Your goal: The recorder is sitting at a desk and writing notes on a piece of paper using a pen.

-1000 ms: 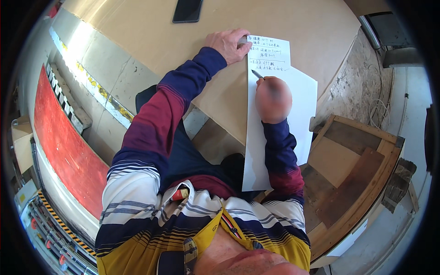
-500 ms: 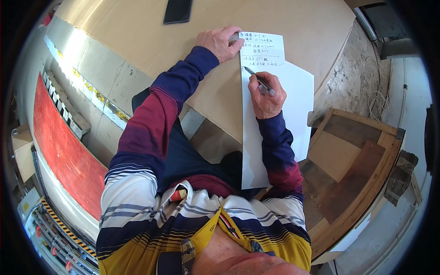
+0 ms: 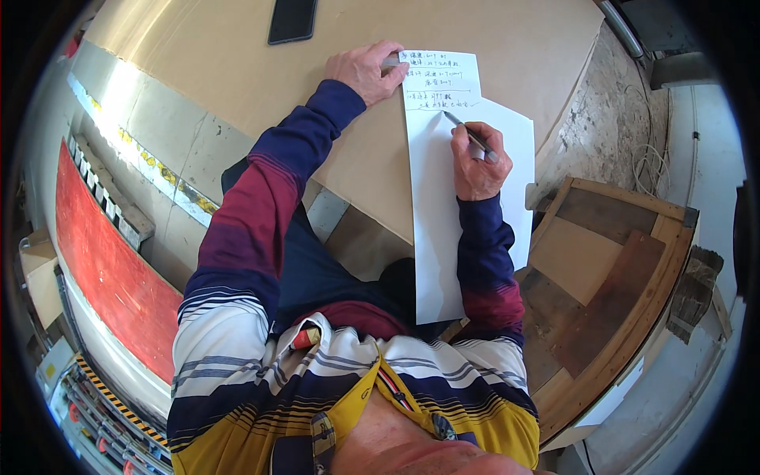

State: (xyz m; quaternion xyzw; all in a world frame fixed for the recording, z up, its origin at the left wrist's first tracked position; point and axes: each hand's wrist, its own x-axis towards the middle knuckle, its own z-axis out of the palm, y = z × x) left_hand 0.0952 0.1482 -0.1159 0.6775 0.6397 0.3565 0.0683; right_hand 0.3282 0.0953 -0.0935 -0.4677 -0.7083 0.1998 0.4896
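A large white sheet of paper (image 3: 435,206) with a stepped right edge lies on the brown work surface (image 3: 356,158). Several rows of handwriting fill its narrow upper part. My right hand (image 3: 481,170) grips a slim grey pen (image 3: 469,135), its tip on the paper just below the lowest row of writing. At the sheet's upper left edge, my left hand (image 3: 360,73) rests with thumb and forefinger closed round a small greyish piece (image 3: 390,62), mostly hidden by the fingers.
A dark phone (image 3: 292,20) lies beyond my left hand. To the right, lower down, stands a wooden frame with boards (image 3: 609,277). A red panel (image 3: 115,261) is at the left, and a loose cable (image 3: 653,168) hangs at the right.
My right hand has moved the pen rightward across the paper, and a thin line now runs beneath the lowest writing. The whole view has shifted slightly; my left hand keeps its place by the sheet.
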